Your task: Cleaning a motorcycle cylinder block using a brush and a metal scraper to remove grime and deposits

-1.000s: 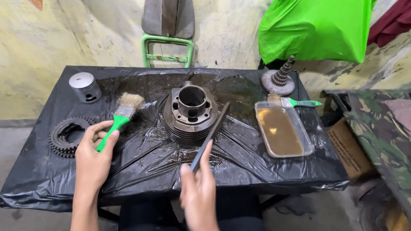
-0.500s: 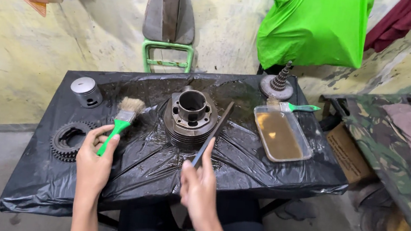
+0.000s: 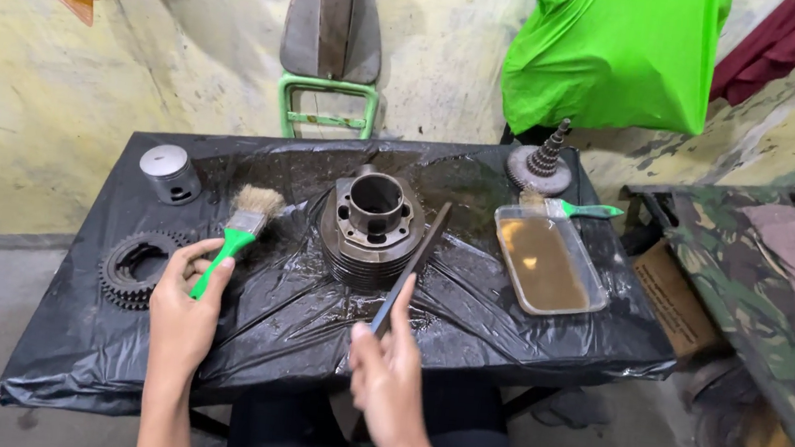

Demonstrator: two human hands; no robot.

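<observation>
Left hand (image 3: 183, 315): fingers clenched round the green handle of a paintbrush (image 3: 239, 230), bristles lifted clear and aimed toward the cylinder.
Right hand (image 3: 391, 374): fingers pinch the near end of a flat file (image 3: 410, 267), whose far end leans on the cylinder's side.
Engine cylinder (image 3: 370, 226): upright at mid-worktop, bore up, between both tools.
Worktop (image 3: 308, 341): sheeted in black plastic, likely against grime.
Tray (image 3: 549, 263): brown liquid, a second brush (image 3: 574, 209) at its far edge for dipping.
Sprocket (image 3: 133, 269) and piston (image 3: 169, 172): parked left, apart.

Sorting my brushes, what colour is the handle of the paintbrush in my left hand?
Bright green, seen in the head view: the flat bristle paintbrush held by the left hand.
</observation>
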